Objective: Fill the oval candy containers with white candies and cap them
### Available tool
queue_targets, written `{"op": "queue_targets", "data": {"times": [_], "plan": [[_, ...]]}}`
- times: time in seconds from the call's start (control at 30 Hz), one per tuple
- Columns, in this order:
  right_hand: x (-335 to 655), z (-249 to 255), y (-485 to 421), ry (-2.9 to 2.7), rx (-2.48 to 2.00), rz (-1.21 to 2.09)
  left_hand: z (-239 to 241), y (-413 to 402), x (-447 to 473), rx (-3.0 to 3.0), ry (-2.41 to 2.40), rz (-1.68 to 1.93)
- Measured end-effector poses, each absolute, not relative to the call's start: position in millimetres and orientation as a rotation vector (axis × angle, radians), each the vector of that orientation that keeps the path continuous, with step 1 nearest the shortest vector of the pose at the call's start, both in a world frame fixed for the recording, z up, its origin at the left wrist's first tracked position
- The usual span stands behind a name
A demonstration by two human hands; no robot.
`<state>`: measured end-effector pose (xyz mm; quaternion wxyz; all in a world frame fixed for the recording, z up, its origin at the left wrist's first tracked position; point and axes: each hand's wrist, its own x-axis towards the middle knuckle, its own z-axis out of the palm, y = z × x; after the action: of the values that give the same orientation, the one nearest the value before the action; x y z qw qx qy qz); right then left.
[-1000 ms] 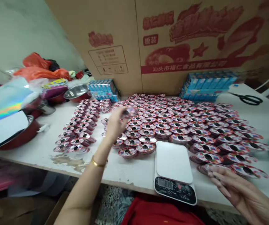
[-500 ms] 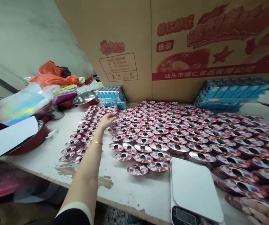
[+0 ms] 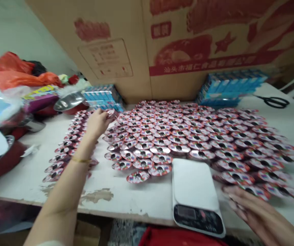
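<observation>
Rows of small shiny red-and-pink foil cups [image 3: 177, 136] cover the white table [image 3: 116, 184]. My left hand [image 3: 97, 121] reaches far over the left part of the rows, fingers pinched on one foil cup [image 3: 110, 113] at the back left. My right hand [image 3: 249, 208] lies near the table's front right, fingers stretched out flat beside the nearest cups and holding nothing. A white kitchen scale [image 3: 195, 191] stands at the front edge between my arms.
A big printed cardboard box [image 3: 187, 48] stands behind the cups. Blue packs lie at the back left [image 3: 99, 95] and the back right [image 3: 228, 89]. Black scissors [image 3: 273, 100] lie far right. Red bowls [image 3: 3, 157], a metal bowl [image 3: 68, 100] and orange bags [image 3: 18, 75] crowd the left side.
My left hand has moved from the middle rows to the back left and now pinches a cup. My right hand has come back into view at the front right. The view has shifted.
</observation>
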<state>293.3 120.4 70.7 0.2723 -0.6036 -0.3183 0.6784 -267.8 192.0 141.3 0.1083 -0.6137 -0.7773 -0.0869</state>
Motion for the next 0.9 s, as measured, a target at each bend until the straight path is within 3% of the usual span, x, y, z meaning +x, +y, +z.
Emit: {"op": "queue_targets", "data": {"times": [0.17,0.37,0.53,0.73,0.9], "plan": [[267.1,111.2,130.3,-0.858,-1.413,1.980,164.0,155.9,-111.0,-2.282,-2.046,-0.637],[292.2,116.8,112.6,-0.755,-1.332,1.967,119.6,128.8,37.8,-2.819,-1.719,-0.625],[309.8,120.5,102.9,-0.753,-1.351,1.943,101.8,131.6,53.2,-2.814,-1.701,-0.586],[313.0,117.9,101.4,-0.730,-1.368,2.005,110.8,92.9,21.5,-2.652,-1.845,-0.933],[310.4,114.3,104.5,-0.871,-1.392,1.986,71.2,30.9,-1.3,-2.413,-2.142,-1.131]]}}
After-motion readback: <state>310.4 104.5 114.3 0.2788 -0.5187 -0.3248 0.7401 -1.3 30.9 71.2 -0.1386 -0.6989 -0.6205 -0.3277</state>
